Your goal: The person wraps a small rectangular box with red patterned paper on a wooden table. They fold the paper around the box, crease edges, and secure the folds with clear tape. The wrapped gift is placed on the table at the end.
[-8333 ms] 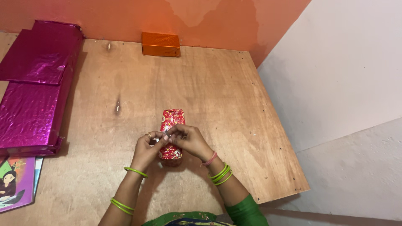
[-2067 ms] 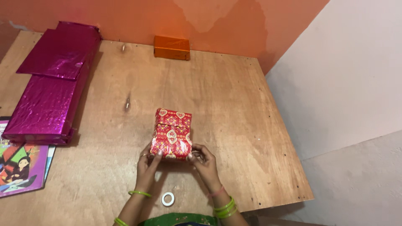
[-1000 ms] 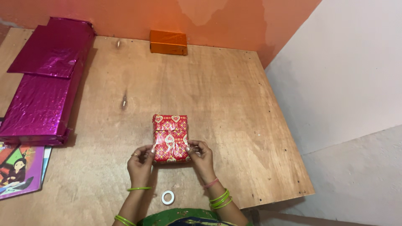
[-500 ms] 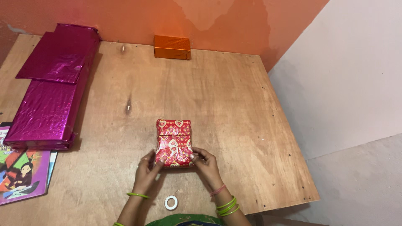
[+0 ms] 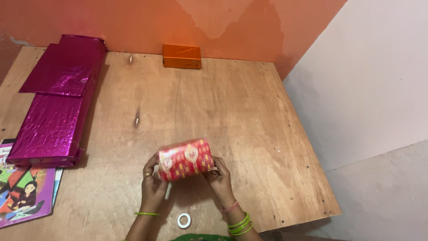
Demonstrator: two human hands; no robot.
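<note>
A small box wrapped in shiny red patterned paper [image 5: 185, 159] is lifted a little off the wooden table [image 5: 232, 111], turned sideways and tilted. My left hand [image 5: 153, 182] grips its left end and my right hand [image 5: 219, 176] grips its right end. Both wrists wear green bangles. A small white roll of tape [image 5: 183, 219] lies on the table just below my hands, near the front edge.
Several flat parcels in shiny magenta paper [image 5: 58, 96] are stacked along the left side. An orange wrapped box [image 5: 182, 56] sits against the orange back wall. Colourful books [image 5: 24, 192] lie at the front left. The table's right edge drops off beside a pale wall.
The red box lay flat on the table with my fingers at its near end; now both hands have lifted it and turned it sideways. The tape roll has not moved.
</note>
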